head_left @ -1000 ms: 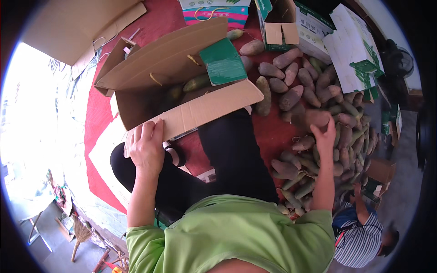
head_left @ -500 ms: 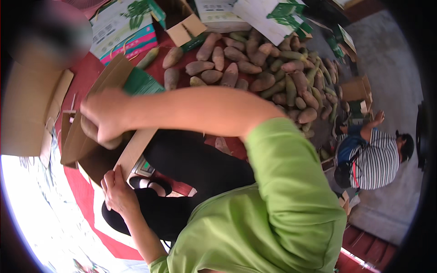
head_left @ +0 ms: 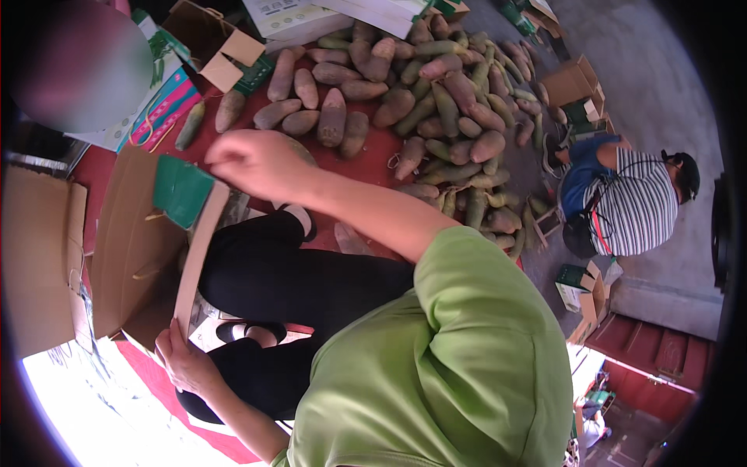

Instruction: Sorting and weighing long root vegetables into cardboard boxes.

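An open cardboard box [head_left: 124, 226], brown inside with a green flap [head_left: 180, 191], stands at my left beside my knees. My left hand [head_left: 187, 364] is closed on the lower end of its near rim, thumb over the edge. Above the box's far corner, near the green flap, my right hand [head_left: 261, 162] is in the air. Its fingers are loosely apart and slightly blurred, with nothing visible in them. Beyond it, long reddish-brown and green cucumber-like vegetables [head_left: 332, 117] lie on a red floor covering. The bottom of the box is mostly hidden.
A large pile of the same vegetables [head_left: 459, 109] spreads to the right. Cartons [head_left: 214, 47] stand along the far side, and another brown box [head_left: 43, 257] is at far left. A person in a striped top [head_left: 634, 202] crouches at right near small cartons [head_left: 583, 292].
My right hand has come up out of the box, away from the brownish vegetable it had hold of there, and moved right. My left hand keeps to the rim. The view has shifted.
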Action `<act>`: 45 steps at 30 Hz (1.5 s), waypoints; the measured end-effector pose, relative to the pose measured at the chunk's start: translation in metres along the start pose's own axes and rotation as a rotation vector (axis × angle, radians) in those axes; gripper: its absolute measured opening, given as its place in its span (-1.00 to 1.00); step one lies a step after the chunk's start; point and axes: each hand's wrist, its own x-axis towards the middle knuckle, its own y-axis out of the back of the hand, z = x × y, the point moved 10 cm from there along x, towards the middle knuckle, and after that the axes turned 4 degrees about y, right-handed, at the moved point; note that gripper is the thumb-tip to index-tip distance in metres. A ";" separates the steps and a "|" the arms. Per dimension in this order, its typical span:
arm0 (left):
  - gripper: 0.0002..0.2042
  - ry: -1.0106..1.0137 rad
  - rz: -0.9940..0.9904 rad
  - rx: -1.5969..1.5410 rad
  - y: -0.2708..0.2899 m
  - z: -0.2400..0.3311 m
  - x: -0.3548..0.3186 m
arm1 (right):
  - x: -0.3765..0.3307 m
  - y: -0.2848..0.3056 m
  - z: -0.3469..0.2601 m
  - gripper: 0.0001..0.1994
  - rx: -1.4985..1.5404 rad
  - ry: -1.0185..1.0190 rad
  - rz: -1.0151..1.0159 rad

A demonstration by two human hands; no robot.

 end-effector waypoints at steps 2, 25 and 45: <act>-0.72 -0.032 0.067 -0.041 0.005 0.001 -0.002 | -0.051 0.049 0.088 -0.86 -0.185 -0.167 0.033; -0.74 -0.022 0.051 -0.074 -0.013 -0.015 -0.001 | -0.452 0.219 0.294 -0.19 0.205 -1.581 0.617; -0.77 -0.008 0.026 -0.050 -0.011 -0.008 0.002 | -0.418 0.204 0.342 -0.73 0.039 -1.246 0.590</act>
